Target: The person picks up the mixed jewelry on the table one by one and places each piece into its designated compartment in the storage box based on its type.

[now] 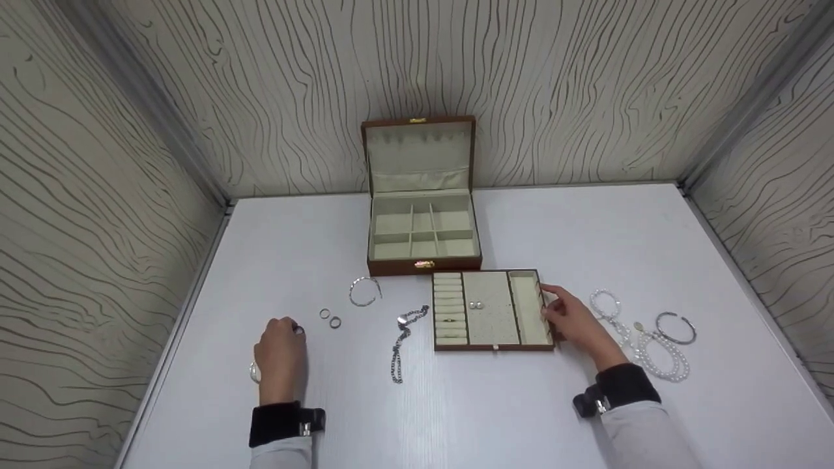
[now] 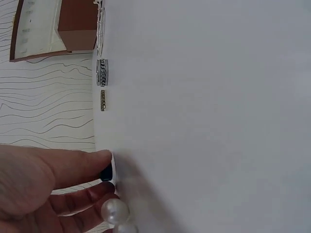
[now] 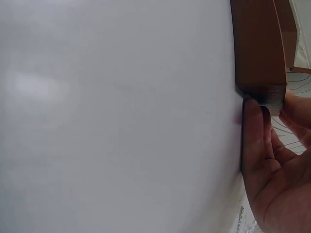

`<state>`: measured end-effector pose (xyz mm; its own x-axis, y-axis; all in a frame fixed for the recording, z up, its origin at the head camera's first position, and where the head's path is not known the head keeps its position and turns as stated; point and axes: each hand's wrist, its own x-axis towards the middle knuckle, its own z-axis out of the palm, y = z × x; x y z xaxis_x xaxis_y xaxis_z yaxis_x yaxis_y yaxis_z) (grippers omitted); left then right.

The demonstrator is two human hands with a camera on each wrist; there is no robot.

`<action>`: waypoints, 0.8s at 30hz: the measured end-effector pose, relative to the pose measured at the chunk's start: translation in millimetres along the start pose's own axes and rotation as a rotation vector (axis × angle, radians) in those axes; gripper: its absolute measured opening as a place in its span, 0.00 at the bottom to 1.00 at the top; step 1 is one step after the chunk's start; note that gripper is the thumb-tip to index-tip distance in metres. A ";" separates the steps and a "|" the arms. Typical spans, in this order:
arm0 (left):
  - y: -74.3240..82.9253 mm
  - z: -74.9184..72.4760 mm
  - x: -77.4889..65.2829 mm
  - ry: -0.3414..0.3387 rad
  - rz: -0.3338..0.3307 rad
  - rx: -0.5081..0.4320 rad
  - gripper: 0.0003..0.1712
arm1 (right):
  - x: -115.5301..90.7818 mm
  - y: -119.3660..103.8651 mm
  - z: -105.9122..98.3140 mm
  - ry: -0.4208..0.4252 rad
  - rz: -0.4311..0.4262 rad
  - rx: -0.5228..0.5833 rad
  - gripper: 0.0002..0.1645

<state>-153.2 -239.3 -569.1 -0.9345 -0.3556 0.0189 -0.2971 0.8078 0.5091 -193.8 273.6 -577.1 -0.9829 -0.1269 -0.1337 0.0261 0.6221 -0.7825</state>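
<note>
My left hand (image 1: 280,355) is low over the table's left side, with thumb and fingertips pinching a small dark ring (image 2: 107,172). White pearl beads (image 2: 115,211) lie beside its fingers, mostly hidden by the hand in the head view. Two rings, one gold-coloured (image 1: 324,313) and one darker (image 1: 335,322), lie to its right. My right hand (image 1: 576,322) grips the right edge of a brown jewelry tray (image 1: 492,348), thumb and fingers at its side and rim. The tray holds a ring (image 1: 449,320) in its padded rolls and pearl stud earrings (image 1: 476,305) on its middle panel.
Behind the tray stands an open brown jewelry box (image 1: 394,267) with divided compartments. A silver bracelet (image 1: 365,291) and a chain with a heart-shaped piece (image 1: 399,352) lie left of the tray. Pearl strands (image 1: 664,368) and an open metal bangle (image 1: 675,327) are at the right.
</note>
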 end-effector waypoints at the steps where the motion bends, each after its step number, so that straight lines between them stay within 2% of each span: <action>1: 0.4 0.1 0.4 0.003 0.003 -0.004 0.10 | 0.1 0.0 0.0 0.001 -0.004 0.000 0.30; 5: 4.8 -1.1 1.0 0.011 0.013 -0.039 0.11 | 0.8 1.2 0.0 0.003 -0.021 -0.001 0.30; 10: 19.3 -2.7 -0.1 -0.005 0.047 -0.097 0.14 | 0.0 0.9 -0.3 -0.006 -0.002 0.011 0.30; 15: 38.8 2.7 -6.8 -0.046 0.127 -0.185 0.13 | -1.1 -0.2 0.2 -0.031 0.048 0.041 0.31; 20: 60.6 11.2 -17.2 -0.087 0.210 -0.218 0.11 | -0.5 0.3 0.8 -0.027 0.039 0.028 0.31; 24: 74.1 18.6 -23.7 -0.122 0.254 -0.254 0.13 | -0.5 0.2 0.5 -0.025 0.033 0.029 0.31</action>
<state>-156.7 -162.3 -547.8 -0.9931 -0.0882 0.0768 -0.0095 0.7152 0.6988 -193.2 273.4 -577.5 -0.9766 -0.1262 -0.1742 0.0638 0.6033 -0.7950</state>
